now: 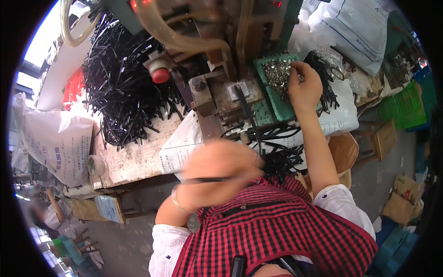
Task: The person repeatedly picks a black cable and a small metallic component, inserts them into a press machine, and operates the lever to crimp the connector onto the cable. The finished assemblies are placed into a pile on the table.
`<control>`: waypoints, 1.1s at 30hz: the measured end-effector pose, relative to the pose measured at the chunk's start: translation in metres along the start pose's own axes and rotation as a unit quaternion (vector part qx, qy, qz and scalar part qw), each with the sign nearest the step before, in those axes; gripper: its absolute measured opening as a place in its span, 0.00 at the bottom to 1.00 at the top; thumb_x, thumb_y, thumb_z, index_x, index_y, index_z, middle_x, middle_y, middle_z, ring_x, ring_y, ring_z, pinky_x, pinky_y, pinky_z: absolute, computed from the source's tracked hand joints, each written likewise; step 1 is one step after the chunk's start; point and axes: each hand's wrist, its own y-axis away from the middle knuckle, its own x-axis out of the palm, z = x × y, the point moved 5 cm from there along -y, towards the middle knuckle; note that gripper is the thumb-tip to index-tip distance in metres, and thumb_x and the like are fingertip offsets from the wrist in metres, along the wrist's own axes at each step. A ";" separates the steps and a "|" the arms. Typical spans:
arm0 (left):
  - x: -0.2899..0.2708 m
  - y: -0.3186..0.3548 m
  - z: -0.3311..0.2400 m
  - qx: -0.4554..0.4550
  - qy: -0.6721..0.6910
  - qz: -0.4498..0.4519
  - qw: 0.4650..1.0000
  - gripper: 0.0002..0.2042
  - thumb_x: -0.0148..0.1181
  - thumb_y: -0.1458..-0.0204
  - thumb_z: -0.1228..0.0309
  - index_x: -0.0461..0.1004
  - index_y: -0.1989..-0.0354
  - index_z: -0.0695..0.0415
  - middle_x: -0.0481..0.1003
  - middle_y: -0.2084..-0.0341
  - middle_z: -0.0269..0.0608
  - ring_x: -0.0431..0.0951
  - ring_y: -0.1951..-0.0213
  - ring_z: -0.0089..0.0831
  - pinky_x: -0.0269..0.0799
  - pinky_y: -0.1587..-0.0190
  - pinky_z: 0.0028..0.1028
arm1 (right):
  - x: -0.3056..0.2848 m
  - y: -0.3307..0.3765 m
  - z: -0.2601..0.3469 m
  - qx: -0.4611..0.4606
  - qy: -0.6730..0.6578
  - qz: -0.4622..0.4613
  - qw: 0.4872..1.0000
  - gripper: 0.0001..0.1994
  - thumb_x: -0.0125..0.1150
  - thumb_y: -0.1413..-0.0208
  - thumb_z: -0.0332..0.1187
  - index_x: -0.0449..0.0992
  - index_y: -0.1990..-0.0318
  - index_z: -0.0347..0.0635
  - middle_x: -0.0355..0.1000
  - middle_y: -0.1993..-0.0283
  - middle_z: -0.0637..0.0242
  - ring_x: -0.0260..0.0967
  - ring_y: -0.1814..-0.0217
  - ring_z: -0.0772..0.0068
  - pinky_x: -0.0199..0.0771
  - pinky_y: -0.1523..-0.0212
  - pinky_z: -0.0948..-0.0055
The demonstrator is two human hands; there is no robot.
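Observation:
My right hand (pixel 306 89) is over the right side of a green tray (pixel 285 110) heaped with small shiny metal pieces (pixel 278 76). Its fingers are curled together at the pile, and whatever they pinch is too small to make out. In front of my apron, my left hand (pixel 224 168) is smeared by motion, so its fingers do not show clearly. A thin dark band crosses it; I cannot tell whether it is held. A black strip (pixel 249 115) runs from the metal fixture (pixel 229 95) of the machine down toward me.
A big heap of black strips (pixel 122 83) covers the table's left part, beside a red push button (pixel 160 75). More black strips (pixel 281 159) hang at the near edge. White sacks (pixel 350 30) lie at the back right. Hoses (pixel 184 41) loop above the fixture.

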 end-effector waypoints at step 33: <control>-0.041 -0.011 0.026 0.089 -0.188 -0.234 0.950 0.09 0.68 0.47 0.85 0.79 0.58 0.64 0.83 0.60 0.51 0.85 0.64 0.35 0.80 0.61 0.29 | -0.016 0.021 0.150 0.177 -0.466 0.316 0.807 0.37 0.53 0.43 0.16 0.53 0.24 0.31 0.70 0.34 0.56 0.64 0.28 0.62 0.63 0.30 0.68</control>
